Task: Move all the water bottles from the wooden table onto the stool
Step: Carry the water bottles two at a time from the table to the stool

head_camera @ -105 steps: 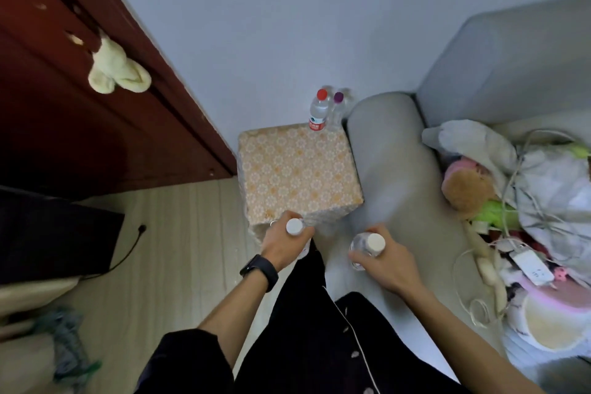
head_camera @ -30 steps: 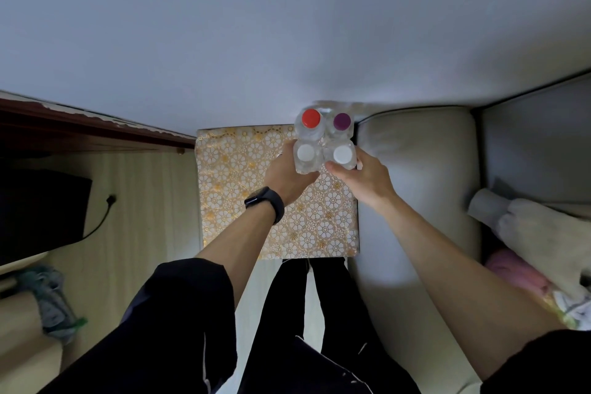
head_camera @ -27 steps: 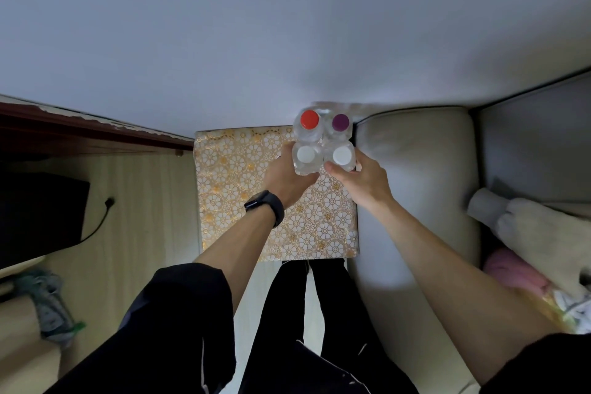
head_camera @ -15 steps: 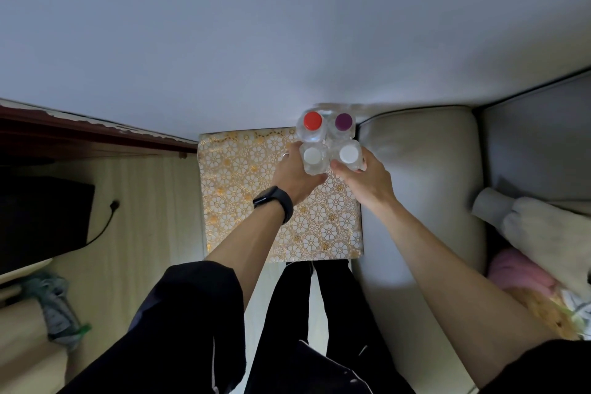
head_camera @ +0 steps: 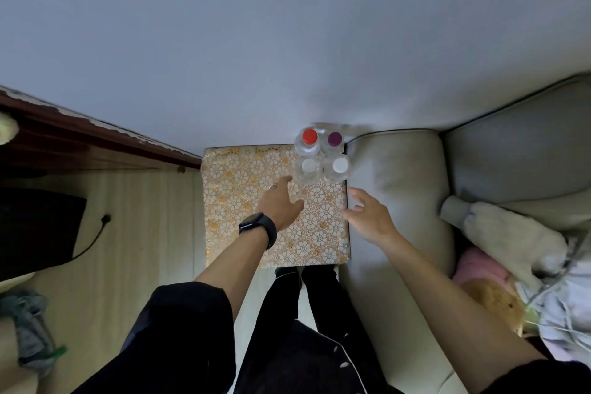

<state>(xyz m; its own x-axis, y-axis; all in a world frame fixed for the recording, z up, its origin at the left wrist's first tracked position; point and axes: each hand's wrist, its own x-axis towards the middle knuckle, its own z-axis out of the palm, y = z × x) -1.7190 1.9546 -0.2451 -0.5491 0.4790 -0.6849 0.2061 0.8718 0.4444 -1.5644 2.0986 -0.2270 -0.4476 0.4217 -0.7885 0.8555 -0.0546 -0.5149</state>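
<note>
- Bottles, four of them, stand upright in a tight square at the far right corner of the stool (head_camera: 256,201), close to the wall (head_camera: 256,41).
- Back pair: one with a red cap (head_camera: 309,136) on the left and one with a purple cap (head_camera: 334,138) on the right, touching each other.
- Front pair: a white-capped bottle (head_camera: 309,166) on the left and a second white-capped bottle (head_camera: 340,166) on the right, set against the back pair (the clear bodies are hard to tell apart from above).
- The stool has a square top covered in a gold and white flower pattern; its right edge lies against the arm of a grey sofa (head_camera: 399,201).
- The left hand (head_camera: 281,205) hangs over the stool top just in front of the front left bottle, fingers spread and loose, holding nothing; a ring shows on one finger and a dark watch (head_camera: 258,228) sits on the wrist.
- The right hand (head_camera: 367,214) is above the stool's right edge, near the sofa arm, fingers open and curled a little, also empty and clear of the bottles.
- Both forearms are bare, with dark sleeves pushed up near the elbows.
- Left of the stool is pale wood flooring, with a dark wooden board (head_camera: 80,144) along the wall.
- Clothes and a tangle of white cord (head_camera: 543,281) lie heaped on the sofa seat at the right.
</note>
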